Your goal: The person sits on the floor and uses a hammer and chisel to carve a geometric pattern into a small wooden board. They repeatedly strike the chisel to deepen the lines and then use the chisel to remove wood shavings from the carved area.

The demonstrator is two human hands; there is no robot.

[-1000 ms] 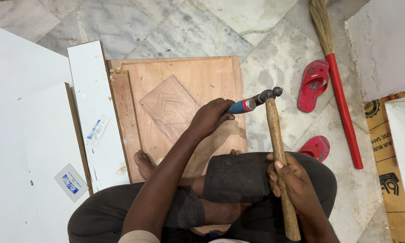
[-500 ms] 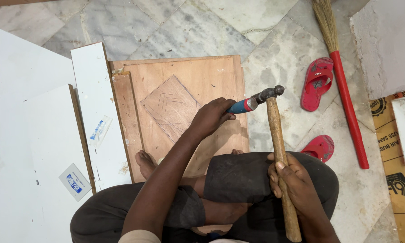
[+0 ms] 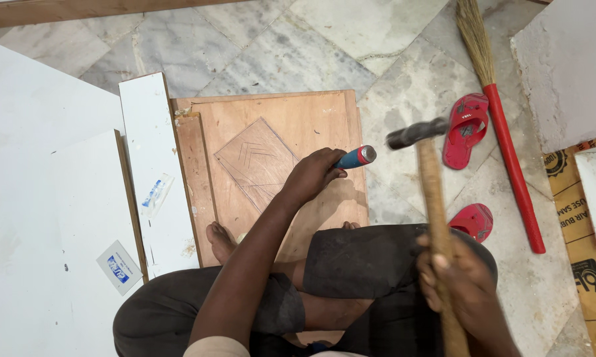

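My left hand (image 3: 311, 175) grips a chisel (image 3: 355, 158) with a blue and red handle, its blade down on a plywood board (image 3: 278, 165) that lies on the floor. A diamond shape with chevron lines (image 3: 257, 162) is cut into the board just left of the hand. My right hand (image 3: 460, 284) holds the wooden handle of a hammer (image 3: 430, 192). Its dark metal head (image 3: 416, 133) is blurred and sits a little to the right of the chisel's butt, apart from it. My bare foot (image 3: 220, 241) rests on the board's near edge.
White laminate panels (image 3: 53, 218) and a white strip (image 3: 156, 172) lie left of the board. A pair of red slippers (image 3: 465, 129) and a red-handled broom (image 3: 506, 158) lie on the marble floor at right. Cardboard (image 3: 579, 225) and a white slab (image 3: 569, 66) sit at far right.
The hammer head has swung away to the right from the chisel's butt, where it was touching before. My left hand and the chisel have stayed on the board.
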